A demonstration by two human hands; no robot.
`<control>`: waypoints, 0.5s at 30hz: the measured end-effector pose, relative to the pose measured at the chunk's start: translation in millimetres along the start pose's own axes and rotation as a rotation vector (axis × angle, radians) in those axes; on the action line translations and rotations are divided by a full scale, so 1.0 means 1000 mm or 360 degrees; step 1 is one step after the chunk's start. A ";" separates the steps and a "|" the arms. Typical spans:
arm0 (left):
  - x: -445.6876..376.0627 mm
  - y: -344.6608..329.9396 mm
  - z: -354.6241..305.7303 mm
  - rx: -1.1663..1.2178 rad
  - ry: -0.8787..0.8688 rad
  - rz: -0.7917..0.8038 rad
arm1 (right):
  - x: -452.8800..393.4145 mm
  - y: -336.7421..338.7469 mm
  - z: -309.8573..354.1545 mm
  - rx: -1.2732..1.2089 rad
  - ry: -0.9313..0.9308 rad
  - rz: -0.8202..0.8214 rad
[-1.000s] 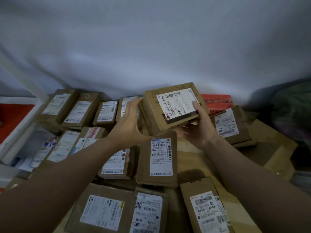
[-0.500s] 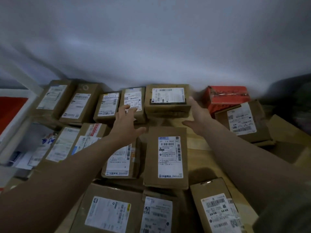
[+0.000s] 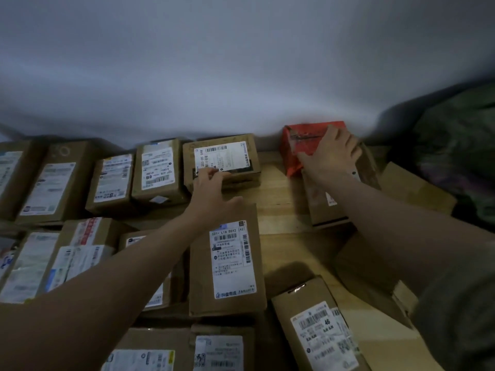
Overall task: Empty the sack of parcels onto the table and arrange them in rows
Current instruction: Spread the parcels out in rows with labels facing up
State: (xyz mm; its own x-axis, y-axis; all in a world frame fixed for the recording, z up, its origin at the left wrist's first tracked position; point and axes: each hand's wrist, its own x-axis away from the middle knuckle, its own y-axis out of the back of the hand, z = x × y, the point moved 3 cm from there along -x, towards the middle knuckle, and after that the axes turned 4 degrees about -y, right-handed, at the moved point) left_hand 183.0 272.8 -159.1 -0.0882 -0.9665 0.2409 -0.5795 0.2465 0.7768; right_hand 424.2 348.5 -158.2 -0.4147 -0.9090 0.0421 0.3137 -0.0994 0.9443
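Reaching to the far edge of the pale wooden table [image 3: 276,188], the right hand [image 3: 332,153] lay over the red taped rectangular parcel [image 3: 297,145], fingers draped on it, probably to draw it into the back row. The left hand [image 3: 211,194] touched with relaxed fingers the brown cardboard box [image 3: 222,159] labelled "303 00 048", seemingly squaring it. A nearer brown parcel [image 3: 227,261] read "501- L16 0542".
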 end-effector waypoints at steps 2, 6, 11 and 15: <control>-0.003 -0.003 -0.006 0.0016 -0.0019 0.0039 | -0.014 -0.001 -0.004 0.0017 -0.0096 0.0073; -0.013 -0.009 -0.017 0.0035 -0.0090 0.0052 | -0.034 -0.002 -0.008 0.0018 -0.0181 0.0158; -0.035 -0.022 -0.049 0.0415 -0.0002 0.0081 | -0.030 -0.009 -0.021 -0.0049 -0.0268 0.0185; -0.061 -0.034 -0.073 0.0894 0.0274 0.0087 | -0.024 -0.008 -0.036 -0.0100 -0.0290 0.0179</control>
State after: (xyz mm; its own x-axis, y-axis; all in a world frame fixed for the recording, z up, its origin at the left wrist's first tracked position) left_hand 267.4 328.8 -158.2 -0.0247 -0.9164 0.3995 -0.9223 0.1751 0.3445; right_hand 462.0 356.5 -178.6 -0.5200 -0.8281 0.2096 0.4168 -0.0318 0.9084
